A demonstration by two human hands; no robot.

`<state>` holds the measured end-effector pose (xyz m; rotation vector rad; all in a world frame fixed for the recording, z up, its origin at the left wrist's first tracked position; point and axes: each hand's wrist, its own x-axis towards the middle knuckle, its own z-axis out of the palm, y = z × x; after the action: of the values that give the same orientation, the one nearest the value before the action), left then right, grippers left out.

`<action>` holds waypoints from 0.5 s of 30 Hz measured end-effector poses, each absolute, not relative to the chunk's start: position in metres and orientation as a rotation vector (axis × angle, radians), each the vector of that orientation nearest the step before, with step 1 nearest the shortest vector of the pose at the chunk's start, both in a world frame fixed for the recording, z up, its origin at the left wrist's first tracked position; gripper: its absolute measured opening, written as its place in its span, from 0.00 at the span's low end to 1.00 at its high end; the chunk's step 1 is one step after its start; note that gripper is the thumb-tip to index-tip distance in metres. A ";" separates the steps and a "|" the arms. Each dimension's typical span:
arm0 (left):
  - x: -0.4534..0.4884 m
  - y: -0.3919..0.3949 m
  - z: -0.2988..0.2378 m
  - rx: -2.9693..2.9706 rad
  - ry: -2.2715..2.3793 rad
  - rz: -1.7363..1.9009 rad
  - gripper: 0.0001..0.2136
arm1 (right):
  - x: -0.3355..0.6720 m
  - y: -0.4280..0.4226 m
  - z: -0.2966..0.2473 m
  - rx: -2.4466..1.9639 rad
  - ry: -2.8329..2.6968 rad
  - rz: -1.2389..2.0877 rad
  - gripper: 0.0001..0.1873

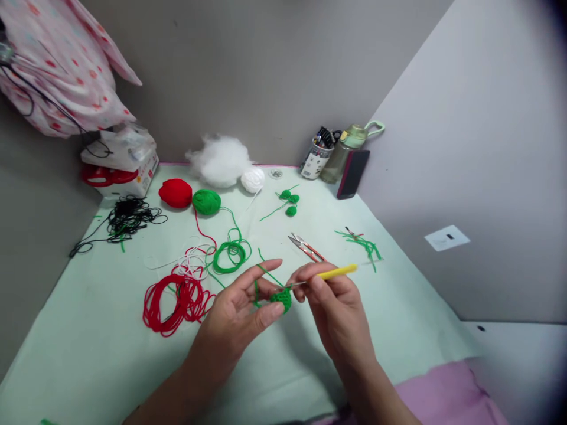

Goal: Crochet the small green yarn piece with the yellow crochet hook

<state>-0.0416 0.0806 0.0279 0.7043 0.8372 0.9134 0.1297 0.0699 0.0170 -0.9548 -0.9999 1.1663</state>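
Between thumb and fingers, my left hand (241, 313) pinches a small green crochet piece (282, 300). A strand of green yarn (269, 274) runs over its raised index finger. My right hand (339, 301) grips a crochet hook (337, 273) by its yellow handle, and the metal tip meets the top edge of the green piece. Just beyond my hands lies a pair of thread snips (305, 247) with orange-red handles. Loops of green yarn (230, 255) rest on the table to the left, near a tangled coil of red yarn (177, 301).
Along the back are a red yarn ball (175, 193), a green yarn ball (206, 202), white stuffing (221, 160), a white yarn ball (253, 179), a pen holder (316, 158), a bottle (339, 159) and a phone (353, 174). Small green crocheted pieces (291, 199), yarn scraps (364, 243) and black cord (130, 217) lie about.
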 end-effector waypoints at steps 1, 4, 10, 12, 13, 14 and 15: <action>-0.042 0.081 0.028 0.707 0.842 0.912 0.23 | 0.130 0.071 0.018 -0.948 -0.957 1.205 0.07; -0.043 0.081 0.029 0.722 0.863 0.943 0.23 | 0.132 0.075 0.022 -0.920 -0.897 1.301 0.09; -0.042 0.082 0.024 0.820 0.946 0.968 0.22 | 0.136 0.073 0.024 -0.902 -1.015 1.271 0.10; -0.043 0.082 0.023 0.883 0.957 0.958 0.22 | 0.138 0.071 0.024 -0.911 -1.080 1.234 0.09; -0.043 0.082 0.023 0.918 0.972 0.955 0.22 | 0.138 0.070 0.024 -0.917 -1.106 1.219 0.09; -0.043 0.082 0.023 0.954 0.992 0.953 0.22 | 0.139 0.069 0.024 -0.921 -1.126 1.205 0.09; -0.044 0.083 0.023 0.992 1.018 0.952 0.22 | 0.140 0.068 0.023 -0.925 -1.142 1.191 0.09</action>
<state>-0.0439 0.0827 0.0234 0.9921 1.0176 0.9521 0.1395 0.0682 0.0234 -0.9245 -1.1425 1.1911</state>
